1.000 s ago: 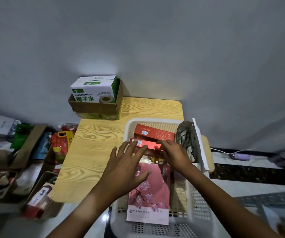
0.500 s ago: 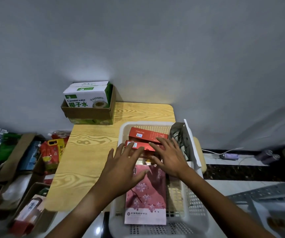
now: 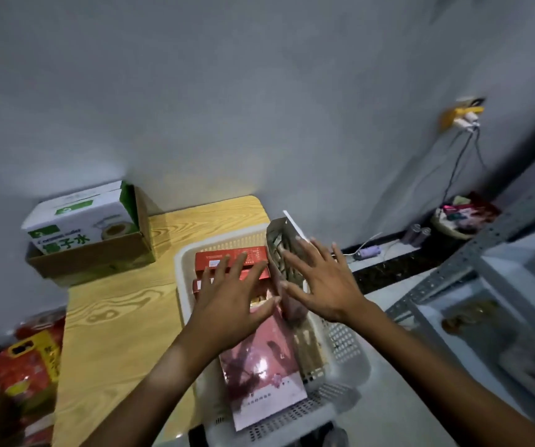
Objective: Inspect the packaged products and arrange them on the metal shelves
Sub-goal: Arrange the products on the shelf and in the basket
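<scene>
A white plastic basket [image 3: 184, 287] sits on the right end of a wooden table [image 3: 114, 321]. Inside lie red boxes [image 3: 217, 258], a pink flowered package [image 3: 264, 379] and a silver patterned box [image 3: 279, 241] standing against the right wall. My left hand [image 3: 230, 300] hovers over the red boxes with fingers spread and holds nothing. My right hand [image 3: 322, 280] is spread open against the silver box, fingers straight. Grey metal shelves [image 3: 446, 279] stand at the right.
A cardboard box holding a white and green coconut water carton [image 3: 79, 221] sits at the table's back left. Red and yellow packets [image 3: 25, 369] fill boxes on the floor at left. A wall socket with cables [image 3: 463, 119] and a basket of items [image 3: 463, 216] are at the right.
The view swung to the right and the shelves came into sight. My right hand left the red boxes and moved right onto the silver box. My left hand moved forward over the red boxes.
</scene>
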